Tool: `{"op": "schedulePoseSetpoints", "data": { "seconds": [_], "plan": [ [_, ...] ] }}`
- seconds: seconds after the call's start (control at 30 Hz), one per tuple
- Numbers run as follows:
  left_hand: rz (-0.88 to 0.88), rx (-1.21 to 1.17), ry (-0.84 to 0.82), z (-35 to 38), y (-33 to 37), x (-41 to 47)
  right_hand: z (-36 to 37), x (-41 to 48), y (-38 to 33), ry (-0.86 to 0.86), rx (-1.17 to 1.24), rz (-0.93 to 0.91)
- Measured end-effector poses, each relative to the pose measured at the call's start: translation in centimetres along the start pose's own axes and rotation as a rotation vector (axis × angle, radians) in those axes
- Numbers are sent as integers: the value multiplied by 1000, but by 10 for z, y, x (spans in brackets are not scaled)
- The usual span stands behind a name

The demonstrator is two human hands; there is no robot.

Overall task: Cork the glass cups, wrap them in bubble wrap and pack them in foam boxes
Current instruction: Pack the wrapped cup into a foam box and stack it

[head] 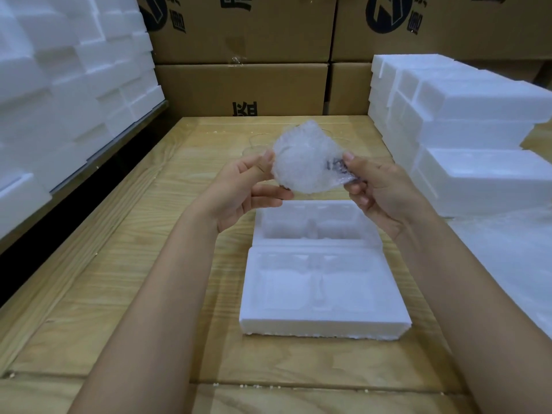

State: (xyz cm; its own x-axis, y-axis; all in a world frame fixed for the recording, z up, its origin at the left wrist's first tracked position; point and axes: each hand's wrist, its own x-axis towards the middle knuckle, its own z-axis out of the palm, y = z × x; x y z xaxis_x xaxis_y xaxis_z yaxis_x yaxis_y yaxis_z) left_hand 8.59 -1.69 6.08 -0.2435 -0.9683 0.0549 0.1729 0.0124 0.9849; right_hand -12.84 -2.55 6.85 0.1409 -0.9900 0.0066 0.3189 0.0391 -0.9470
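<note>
A bundle of bubble wrap [304,158], with something dark showing through near its right end, is held up above the table. My left hand [248,189] pinches its left edge between thumb and fingers. My right hand [379,189] grips its right end. Below them an open white foam box lies on the wooden table, its near half [322,297] and far half [313,225] both showing two hollow compartments with nothing in them. A clear glass cup [257,144] stands on the table behind the bundle, partly hidden by it.
Stacks of white foam boxes rise at the right [466,121] and the left [68,85]. Brown cardboard cartons [242,88] wall off the back. Sheets of bubble wrap [513,252] lie at the right of the table [119,294].
</note>
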Motion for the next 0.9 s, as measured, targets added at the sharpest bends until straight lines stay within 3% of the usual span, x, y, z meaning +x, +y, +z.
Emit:
{"op": "schedulePoseSetpoints", "data": {
  "seconds": [0.3, 0.53, 0.9],
  "plan": [
    [88, -140, -68, -4, -10, -9, -7, -15, 9, -80, -15, -226],
    [221, -132, -20, -4, -14, -16, -6, -20, 17, -151, -77, -318],
    [264, -59, 4, -3, -11, -19, -6, -24, 15, -136, -99, -306]
  ]
}}
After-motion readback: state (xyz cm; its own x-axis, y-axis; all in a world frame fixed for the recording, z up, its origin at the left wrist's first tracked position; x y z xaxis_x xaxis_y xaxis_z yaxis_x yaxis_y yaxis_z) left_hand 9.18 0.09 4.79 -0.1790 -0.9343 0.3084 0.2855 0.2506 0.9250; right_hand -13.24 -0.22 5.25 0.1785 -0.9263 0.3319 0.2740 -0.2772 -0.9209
